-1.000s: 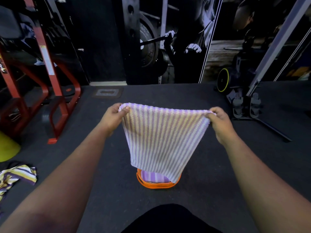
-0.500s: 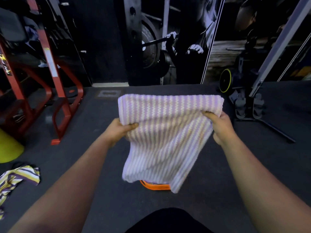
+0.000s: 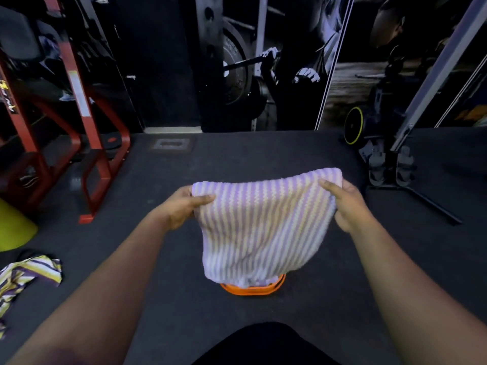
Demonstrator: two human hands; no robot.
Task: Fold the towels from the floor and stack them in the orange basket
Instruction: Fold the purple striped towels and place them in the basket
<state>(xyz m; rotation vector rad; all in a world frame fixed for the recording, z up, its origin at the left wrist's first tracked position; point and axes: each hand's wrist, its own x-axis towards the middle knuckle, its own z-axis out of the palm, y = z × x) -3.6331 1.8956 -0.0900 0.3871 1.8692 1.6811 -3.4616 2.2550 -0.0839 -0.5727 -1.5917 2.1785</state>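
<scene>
A purple-and-white striped towel [image 3: 263,225] hangs doubled over in front of me. My left hand [image 3: 181,206] pinches its upper left corner, thumb on top. My right hand [image 3: 347,204] grips its upper right corner. The towel's lower edge hangs down over the orange basket [image 3: 253,289], of which only the near rim shows; what lies inside the basket is hidden. Another striped towel [image 3: 23,277], purple, yellow and white, lies crumpled on the floor at the far left.
Dark rubber floor [image 3: 263,154] all around. A red steel rack [image 3: 87,143] stands at the left, a yellow-green object [image 3: 13,230] by the left edge. A machine base with dumbbells [image 3: 390,164] and a yellow-rimmed weight plate [image 3: 354,125] sit at the right.
The towel, first held stretched open by its top edge, was flipped over on itself and now hangs folded in half, shorter and lower over the basket. Both hands kept their hold and dropped slightly.
</scene>
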